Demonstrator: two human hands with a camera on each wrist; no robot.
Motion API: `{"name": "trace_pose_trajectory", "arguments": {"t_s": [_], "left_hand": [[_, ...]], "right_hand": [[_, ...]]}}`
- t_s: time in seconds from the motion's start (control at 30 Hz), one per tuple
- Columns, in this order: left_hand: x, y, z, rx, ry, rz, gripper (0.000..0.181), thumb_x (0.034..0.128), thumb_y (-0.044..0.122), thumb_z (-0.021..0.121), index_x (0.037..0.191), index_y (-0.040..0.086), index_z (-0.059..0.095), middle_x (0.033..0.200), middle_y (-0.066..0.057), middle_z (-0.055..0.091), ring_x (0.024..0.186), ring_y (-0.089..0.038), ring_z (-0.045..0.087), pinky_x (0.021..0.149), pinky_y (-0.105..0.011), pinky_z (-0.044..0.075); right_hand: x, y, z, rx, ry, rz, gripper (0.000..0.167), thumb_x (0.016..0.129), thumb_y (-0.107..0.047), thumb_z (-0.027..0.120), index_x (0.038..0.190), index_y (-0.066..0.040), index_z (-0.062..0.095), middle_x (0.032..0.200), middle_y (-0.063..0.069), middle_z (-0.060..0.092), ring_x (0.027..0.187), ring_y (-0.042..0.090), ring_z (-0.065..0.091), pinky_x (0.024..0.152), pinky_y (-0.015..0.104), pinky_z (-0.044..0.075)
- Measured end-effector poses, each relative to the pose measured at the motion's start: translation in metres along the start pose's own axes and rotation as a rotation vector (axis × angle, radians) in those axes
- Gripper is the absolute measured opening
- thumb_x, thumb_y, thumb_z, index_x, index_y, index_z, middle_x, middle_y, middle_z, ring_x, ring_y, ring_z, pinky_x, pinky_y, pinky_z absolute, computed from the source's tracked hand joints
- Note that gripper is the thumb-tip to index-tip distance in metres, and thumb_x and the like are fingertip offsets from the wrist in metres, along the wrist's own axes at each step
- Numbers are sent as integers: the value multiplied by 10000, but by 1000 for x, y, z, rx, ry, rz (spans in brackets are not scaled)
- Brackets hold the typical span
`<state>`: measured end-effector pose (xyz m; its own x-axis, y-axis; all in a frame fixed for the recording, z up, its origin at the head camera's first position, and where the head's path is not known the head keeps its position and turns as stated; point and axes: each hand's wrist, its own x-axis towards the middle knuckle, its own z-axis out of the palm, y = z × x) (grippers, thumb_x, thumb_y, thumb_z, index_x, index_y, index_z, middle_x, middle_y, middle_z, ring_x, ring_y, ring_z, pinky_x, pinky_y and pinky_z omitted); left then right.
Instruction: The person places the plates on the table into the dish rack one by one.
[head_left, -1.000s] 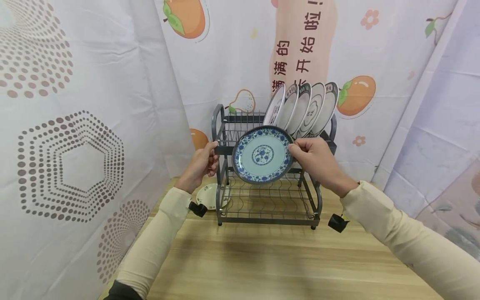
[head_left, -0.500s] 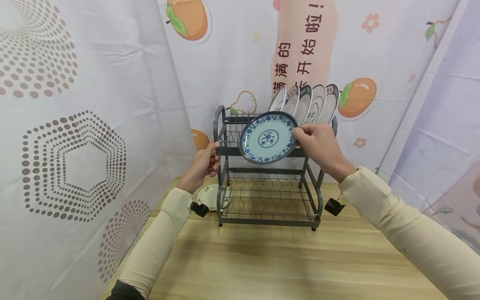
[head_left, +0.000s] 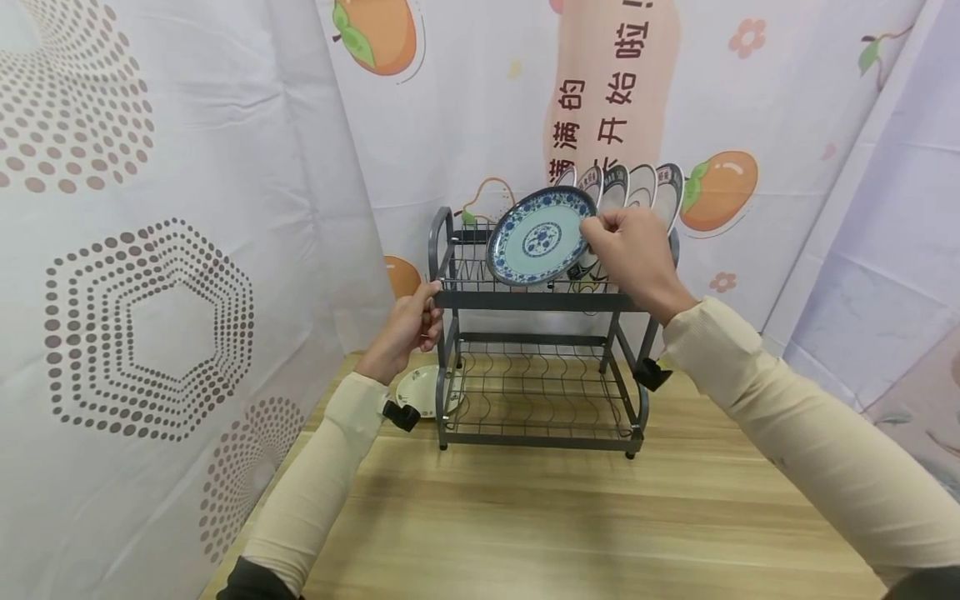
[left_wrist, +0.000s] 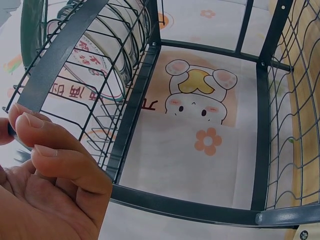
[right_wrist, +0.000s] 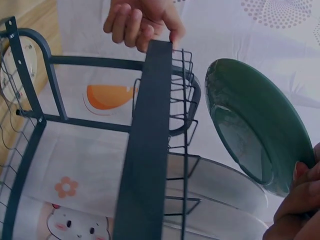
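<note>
My right hand [head_left: 633, 254] pinches the right edge of a plate [head_left: 542, 237] with a blue floral rim, held tilted above the upper tier of a dark two-tier dish rack [head_left: 532, 300]. The right wrist view shows the plate's dark green underside [right_wrist: 260, 110], apart from the wires. My left hand [head_left: 408, 329] grips the left front corner of the upper tier, thumb on top and fingers curled below. Several white plates [head_left: 670, 196] with printed rims stand in a row at the tier's right, partly hidden by the held plate and right hand.
On the wooden table [head_left: 510, 517], a white patterned dish [head_left: 417, 390] lies behind the rack's lower left corner. The lower tier [head_left: 540, 392] is bare wire. Printed curtains [head_left: 465, 108] hang close behind and to the left.
My right hand has raised the blue-rimmed plate and carried it slightly rightward, from in front of the rack to above its upper tier. The left hand keeps its hold on the corner.
</note>
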<state>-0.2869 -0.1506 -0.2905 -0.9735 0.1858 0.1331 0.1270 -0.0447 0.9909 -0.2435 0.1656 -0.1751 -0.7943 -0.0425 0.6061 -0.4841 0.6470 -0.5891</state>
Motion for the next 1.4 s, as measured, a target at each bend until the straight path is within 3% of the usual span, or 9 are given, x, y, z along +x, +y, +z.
{"name": "trace_pose_trajectory", "arguments": {"t_s": [0.17, 0.37, 0.67, 0.93, 1.4], "left_hand": [[-1, 1, 1, -1, 5, -3, 514, 1027, 508, 525, 722, 97, 476, 542, 3, 444, 444, -130, 396, 426, -246, 340], [0, 0, 0, -9, 4, -2, 515, 1022, 511, 537, 722, 98, 470, 539, 2, 442, 438, -127, 396, 425, -245, 340], [1, 0, -2, -6, -2, 6, 517, 1033, 503, 511, 717, 96, 471, 542, 5, 439, 449, -147, 382, 437, -258, 335], [2, -2, 0, -20, -11, -9, 500, 1025, 496, 523, 719, 104, 480, 541, 5, 443, 442, -126, 397, 433, -248, 342], [2, 0, 0, -7, -5, -9, 505, 1026, 490, 527, 710, 101, 467, 535, 5, 437, 442, -136, 384, 432, -258, 329]], "right_hand": [[10, -8, 1, -36, 22, -18, 367, 929, -173, 517, 580, -76, 456, 510, 35, 422, 480, 155, 342, 496, 289, 305], [20, -16, 5, -93, 74, -85, 414, 920, -136, 505, 516, -97, 422, 446, 5, 360, 441, 148, 290, 579, 327, 331], [34, -19, 12, -229, 127, -127, 402, 894, -138, 495, 501, -105, 422, 440, 11, 360, 453, 148, 288, 465, 297, 248], [44, -18, 21, -338, 160, -188, 395, 874, -120, 480, 483, -112, 423, 420, 23, 362, 426, 163, 308, 441, 324, 268], [59, -33, 48, -615, 73, -242, 411, 976, -176, 456, 570, -123, 429, 532, 23, 381, 519, 211, 392, 477, 399, 398]]}}
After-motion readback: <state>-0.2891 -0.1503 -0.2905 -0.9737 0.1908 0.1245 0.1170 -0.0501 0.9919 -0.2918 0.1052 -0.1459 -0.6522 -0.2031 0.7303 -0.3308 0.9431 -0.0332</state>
